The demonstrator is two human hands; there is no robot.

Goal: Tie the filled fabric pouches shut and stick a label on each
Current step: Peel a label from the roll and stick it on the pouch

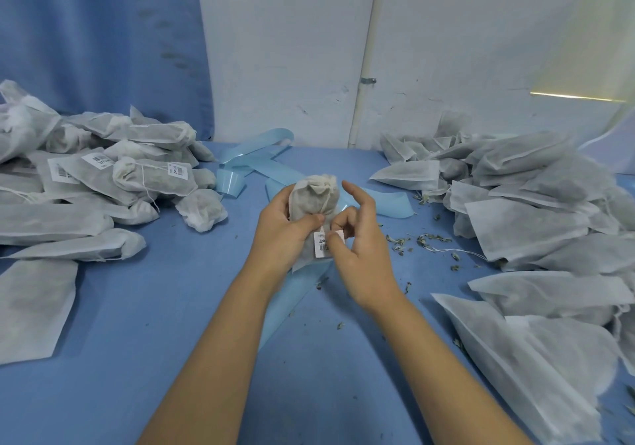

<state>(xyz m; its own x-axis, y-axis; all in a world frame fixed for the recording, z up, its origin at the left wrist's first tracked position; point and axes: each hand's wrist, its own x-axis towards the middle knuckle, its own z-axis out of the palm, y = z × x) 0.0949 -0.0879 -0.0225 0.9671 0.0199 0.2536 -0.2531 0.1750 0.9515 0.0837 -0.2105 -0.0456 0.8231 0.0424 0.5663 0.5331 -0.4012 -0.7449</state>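
L hand (pixel 278 235) curls round a tied pouch (pixel 312 200), held upright above mid table (pixel 171 341). R hand (pixel 360 248) pinches a white label (pixel 323 245) w/ thumb & index at the pouch's lower front, other fingers spread. Labelled pouches (pixel 137 176) piled left, unlabelled pouches (pixel 532 204) right.

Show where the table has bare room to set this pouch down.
Widest bare table: front left, between the left pile and the left forearm. Narrower strip beside the right hand, littered with leaf bits. Crowded: right pile, blue strips behind.
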